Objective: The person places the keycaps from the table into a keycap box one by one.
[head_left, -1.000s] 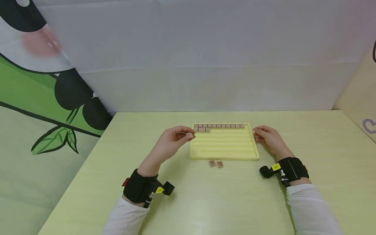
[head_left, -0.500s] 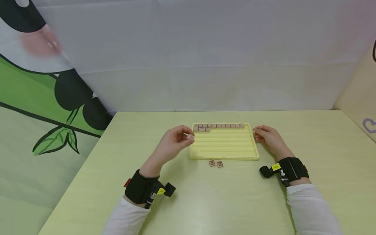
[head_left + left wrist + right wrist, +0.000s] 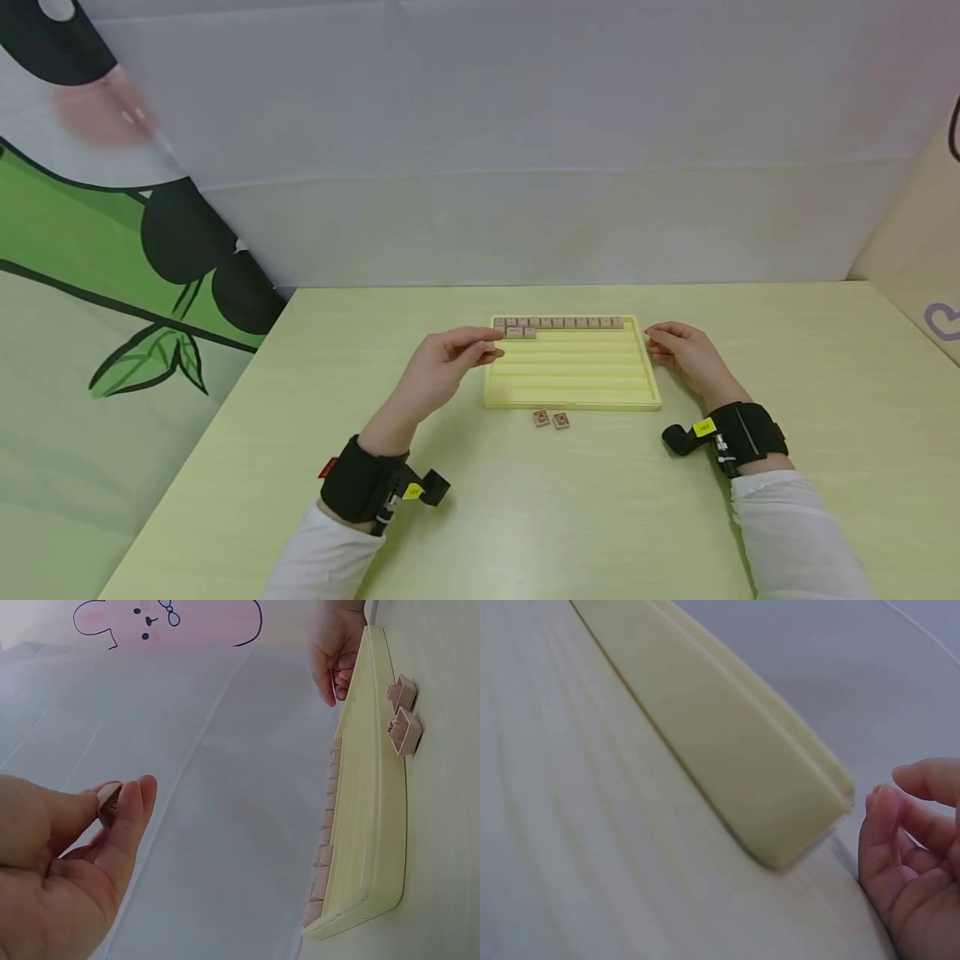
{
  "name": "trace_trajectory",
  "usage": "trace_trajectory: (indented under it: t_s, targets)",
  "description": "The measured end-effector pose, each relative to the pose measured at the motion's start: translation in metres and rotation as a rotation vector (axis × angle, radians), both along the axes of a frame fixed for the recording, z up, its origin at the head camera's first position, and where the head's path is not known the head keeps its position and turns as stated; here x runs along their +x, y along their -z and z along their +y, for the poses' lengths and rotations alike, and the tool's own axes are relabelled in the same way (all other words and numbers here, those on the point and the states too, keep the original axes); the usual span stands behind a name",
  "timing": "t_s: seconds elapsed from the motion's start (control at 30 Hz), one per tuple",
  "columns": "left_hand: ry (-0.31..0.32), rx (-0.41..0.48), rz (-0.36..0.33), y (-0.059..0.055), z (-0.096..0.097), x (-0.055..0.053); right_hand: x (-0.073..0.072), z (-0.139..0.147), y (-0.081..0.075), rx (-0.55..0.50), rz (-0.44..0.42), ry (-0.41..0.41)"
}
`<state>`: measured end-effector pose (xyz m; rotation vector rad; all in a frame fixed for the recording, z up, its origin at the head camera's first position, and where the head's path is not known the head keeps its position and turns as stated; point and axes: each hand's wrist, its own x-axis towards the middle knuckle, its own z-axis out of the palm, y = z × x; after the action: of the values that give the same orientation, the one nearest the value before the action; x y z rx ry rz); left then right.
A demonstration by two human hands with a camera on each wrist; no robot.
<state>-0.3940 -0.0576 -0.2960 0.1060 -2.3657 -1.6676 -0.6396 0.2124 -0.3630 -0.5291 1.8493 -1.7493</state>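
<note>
My left hand [image 3: 433, 372] is raised by the left edge of a yellow tray [image 3: 573, 407]. In the left wrist view it pinches a small pinkish keycap [image 3: 109, 804] between thumb and fingertips; the head view hides that keycap behind the fingers. A row of keycaps [image 3: 558, 322] fills most of the tray's far groove, and a few more keycaps [image 3: 521, 332] sit at the left of the groove below. My right hand [image 3: 690, 357] rests beside the tray's right edge, fingers loosely curled around nothing. Whether it touches the tray I cannot tell.
Two loose keycaps, one on the left [image 3: 542, 418] and one on the right [image 3: 561, 421], lie on the table [image 3: 585, 517] just before the tray's near edge. Behind the table hangs a pale cloth wall [image 3: 525, 167].
The left hand drew back slightly, then reached a little to the right over the tray's left edge. Its keycap has turned out of the head view's sight. The right hand stays put.
</note>
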Motion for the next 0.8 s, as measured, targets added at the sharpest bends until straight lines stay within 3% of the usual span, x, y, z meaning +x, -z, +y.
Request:
trace_trajectory:
  t_s: [0.2, 0.33, 0.6, 0.8]
  targets:
    - [-0.078, 0.055, -0.008, 0.0007, 0.0004, 0.0001, 0.0005, -0.0001, -0.0007, -0.001, -0.003, -0.004]
    - [-0.095, 0.081, -0.004, 0.0010, 0.0013, 0.0003, 0.0009, -0.0002, -0.0011, 0.004, -0.006, -0.002]
    - [-0.142, -0.065, 0.056, 0.0040, 0.0037, 0.0006, 0.0009, -0.0003, -0.0015, 0.029, 0.003, 0.001]
    - [-0.214, -0.159, 0.023, 0.0080, -0.0014, -0.0026, 0.0011, -0.0004, -0.0017, 0.028, -0.001, 0.002]
